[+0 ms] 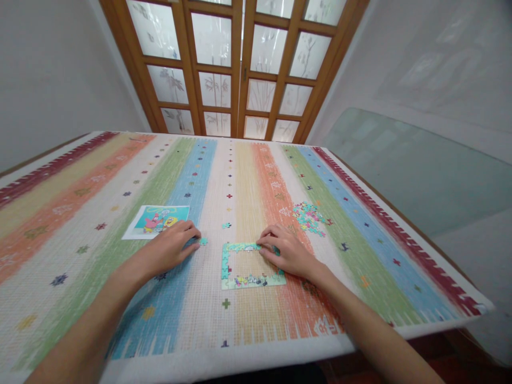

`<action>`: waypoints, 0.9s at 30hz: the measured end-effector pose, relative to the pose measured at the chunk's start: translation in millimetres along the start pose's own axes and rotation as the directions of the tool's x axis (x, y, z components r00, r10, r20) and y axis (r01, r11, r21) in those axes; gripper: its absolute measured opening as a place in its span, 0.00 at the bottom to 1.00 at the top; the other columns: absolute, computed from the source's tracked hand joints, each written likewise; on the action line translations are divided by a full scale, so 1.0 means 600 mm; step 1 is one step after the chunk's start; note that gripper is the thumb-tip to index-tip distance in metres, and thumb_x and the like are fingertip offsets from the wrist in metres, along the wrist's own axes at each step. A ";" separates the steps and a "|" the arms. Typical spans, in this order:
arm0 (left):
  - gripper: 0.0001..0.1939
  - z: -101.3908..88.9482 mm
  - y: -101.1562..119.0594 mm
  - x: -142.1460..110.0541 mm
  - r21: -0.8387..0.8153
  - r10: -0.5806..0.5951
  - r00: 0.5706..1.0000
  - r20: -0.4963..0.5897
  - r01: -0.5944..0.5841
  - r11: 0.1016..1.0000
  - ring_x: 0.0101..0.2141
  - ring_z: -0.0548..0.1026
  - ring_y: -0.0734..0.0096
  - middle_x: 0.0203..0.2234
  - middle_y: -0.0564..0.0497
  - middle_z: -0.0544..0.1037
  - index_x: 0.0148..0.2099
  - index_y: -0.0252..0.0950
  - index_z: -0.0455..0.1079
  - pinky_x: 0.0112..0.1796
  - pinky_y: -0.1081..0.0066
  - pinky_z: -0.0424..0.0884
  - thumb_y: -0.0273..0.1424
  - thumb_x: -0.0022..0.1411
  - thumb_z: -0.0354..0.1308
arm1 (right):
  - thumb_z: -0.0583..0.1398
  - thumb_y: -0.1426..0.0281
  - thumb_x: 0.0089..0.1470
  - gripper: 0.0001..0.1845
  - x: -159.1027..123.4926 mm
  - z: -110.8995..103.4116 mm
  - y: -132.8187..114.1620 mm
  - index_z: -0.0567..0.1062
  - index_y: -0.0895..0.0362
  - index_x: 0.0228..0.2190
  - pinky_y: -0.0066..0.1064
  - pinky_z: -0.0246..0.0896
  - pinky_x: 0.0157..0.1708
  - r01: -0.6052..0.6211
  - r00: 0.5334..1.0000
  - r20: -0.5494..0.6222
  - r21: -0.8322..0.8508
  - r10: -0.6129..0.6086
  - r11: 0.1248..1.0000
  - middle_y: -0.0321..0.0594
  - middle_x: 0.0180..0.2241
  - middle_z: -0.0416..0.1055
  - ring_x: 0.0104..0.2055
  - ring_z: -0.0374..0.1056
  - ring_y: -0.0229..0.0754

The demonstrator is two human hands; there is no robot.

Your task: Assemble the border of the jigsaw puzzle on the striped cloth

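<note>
My left hand (174,246) is just left of the puzzle frame, thumb and forefinger closed about a small teal puzzle piece (204,241) at their tips. At the frame's top right corner, my right hand (283,248) has its fingertips pinched on a puzzle piece of the top edge, which the fingers mostly cover. The partly joined puzzle border (225,261) forms a rectangle on the tablecloth, with cloth showing inside it. Part of its right side is hidden by my right hand. Above the border lies a loose teal piece (226,225).
A printed cartoon picture (149,218) lies beyond my left hand, partly covered by it. Several loose puzzle pieces (309,217) are heaped beyond my right hand. The striped tablecloth (248,320) covers the table. Wooden glazed doors (236,69) stand behind, and a glass panel (420,165) is at right.
</note>
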State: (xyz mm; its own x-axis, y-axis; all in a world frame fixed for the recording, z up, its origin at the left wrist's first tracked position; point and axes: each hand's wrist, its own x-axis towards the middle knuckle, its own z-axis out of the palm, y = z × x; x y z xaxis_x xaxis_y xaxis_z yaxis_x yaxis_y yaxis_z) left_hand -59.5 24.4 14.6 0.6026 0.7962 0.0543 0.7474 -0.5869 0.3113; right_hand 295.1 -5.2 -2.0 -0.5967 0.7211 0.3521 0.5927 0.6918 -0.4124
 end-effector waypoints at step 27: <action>0.13 0.004 0.013 0.000 0.064 0.009 1.000 0.006 -0.010 0.998 0.42 0.75 0.57 0.41 0.43 0.75 0.47 0.35 0.74 0.45 0.59 0.71 0.33 0.70 0.49 | 0.61 0.71 0.66 0.06 0.001 0.000 -0.006 0.80 0.56 0.40 0.43 0.64 0.46 -0.007 1.000 0.020 -0.073 0.009 0.997 0.46 0.40 0.75 0.45 0.68 0.49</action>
State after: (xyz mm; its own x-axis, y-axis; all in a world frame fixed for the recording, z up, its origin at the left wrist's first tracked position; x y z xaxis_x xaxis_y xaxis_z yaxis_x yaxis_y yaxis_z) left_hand -52.8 19.3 14.7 0.6112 0.7898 0.0517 0.7578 -0.6028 0.2497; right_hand 292.8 -7.4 -0.4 -0.6024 0.7263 0.3312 0.6352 0.6874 -0.3522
